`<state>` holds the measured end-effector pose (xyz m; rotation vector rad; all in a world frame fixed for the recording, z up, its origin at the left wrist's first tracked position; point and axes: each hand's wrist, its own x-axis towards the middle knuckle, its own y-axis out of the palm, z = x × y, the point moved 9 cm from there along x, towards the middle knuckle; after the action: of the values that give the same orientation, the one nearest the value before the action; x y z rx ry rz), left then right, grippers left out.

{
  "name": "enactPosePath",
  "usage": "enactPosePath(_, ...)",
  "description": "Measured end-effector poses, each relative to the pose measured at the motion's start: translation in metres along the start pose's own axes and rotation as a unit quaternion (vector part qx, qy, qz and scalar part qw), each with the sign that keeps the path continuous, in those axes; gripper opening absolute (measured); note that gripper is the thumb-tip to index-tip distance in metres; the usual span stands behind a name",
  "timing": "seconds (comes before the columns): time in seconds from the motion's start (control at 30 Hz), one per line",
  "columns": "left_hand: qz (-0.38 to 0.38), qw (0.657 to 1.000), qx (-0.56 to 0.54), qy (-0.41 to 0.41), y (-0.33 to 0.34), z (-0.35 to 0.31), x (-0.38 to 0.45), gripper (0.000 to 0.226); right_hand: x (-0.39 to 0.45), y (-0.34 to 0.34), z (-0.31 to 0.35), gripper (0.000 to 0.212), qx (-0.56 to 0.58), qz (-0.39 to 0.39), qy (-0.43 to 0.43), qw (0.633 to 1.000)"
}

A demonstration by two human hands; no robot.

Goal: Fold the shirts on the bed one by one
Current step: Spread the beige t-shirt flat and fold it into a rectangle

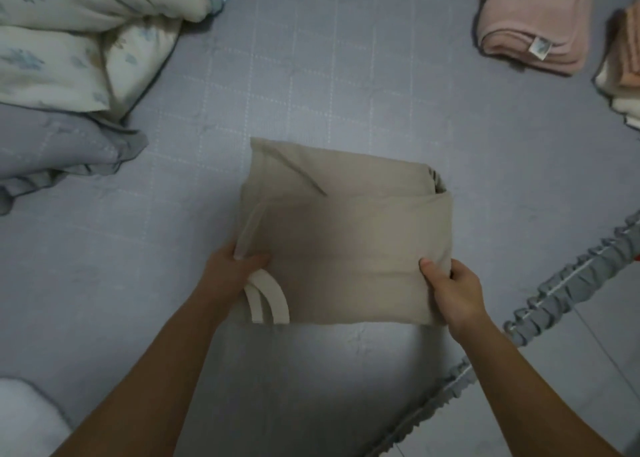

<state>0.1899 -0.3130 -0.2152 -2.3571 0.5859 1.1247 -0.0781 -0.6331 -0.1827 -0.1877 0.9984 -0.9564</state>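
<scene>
Though folded, beige shirt (343, 248) long axis left-right, left hand (230, 269) and right hand (450, 287) grip each end.

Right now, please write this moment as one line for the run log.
item: folded beige cotton shirt | place: grey bed sheet | left hand: grips left edge | right hand: grips right edge

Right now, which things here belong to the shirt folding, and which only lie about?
Part of the job:
- beige shirt, folded
- left hand and right hand, gripping its near corners
- pink folded garment
- folded pile at the right edge

Just lying about:
- floral duvet
- grey pillow
</scene>
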Motion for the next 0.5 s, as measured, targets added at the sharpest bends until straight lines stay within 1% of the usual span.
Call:
enactPosePath(0.07,-0.002,0.998,0.057,-0.03,-0.002,0.028,-0.017,0.056,-0.005,0.005,-0.015,0.027,-0.027,0.024,0.029,0.999)
enactPosePath(0.1,-0.01,0.994,0.1,-0.03,-0.004,0.036,-0.024,0.06,-0.008,0.007,-0.019,0.031,-0.044,0.024,0.032,0.998)
enactPosePath(0.17,-0.042,0.983,0.18,0.002,-0.01,0.039,-0.033,0.057,-0.011,0.003,-0.013,0.035,-0.075,-0.008,-0.004,0.997)
enactPosePath(0.23,-0.092,0.974,0.201,0.044,-0.017,0.026,-0.036,0.053,-0.013,0.0,0.001,0.034,-0.073,-0.033,-0.047,0.996)
enactPosePath(0.3,-0.128,0.977,0.155,0.071,-0.025,0.011,-0.028,0.062,-0.008,0.001,0.013,0.037,-0.055,-0.029,-0.065,0.996)
enactPosePath(0.37,-0.134,0.981,0.102,0.092,-0.027,-0.008,-0.013,0.072,0.006,0.002,0.026,0.044,-0.025,-0.024,-0.072,0.997)
enactPosePath(0.43,-0.102,0.991,0.03,0.079,-0.023,-0.022,0.006,0.077,0.024,0.004,0.039,0.043,0.028,-0.012,-0.068,0.997)
enactPosePath(0.5,-0.069,0.996,-0.009,0.048,-0.017,-0.028,0.014,0.079,0.037,0.007,0.044,0.03,0.065,0.018,-0.053,0.996)
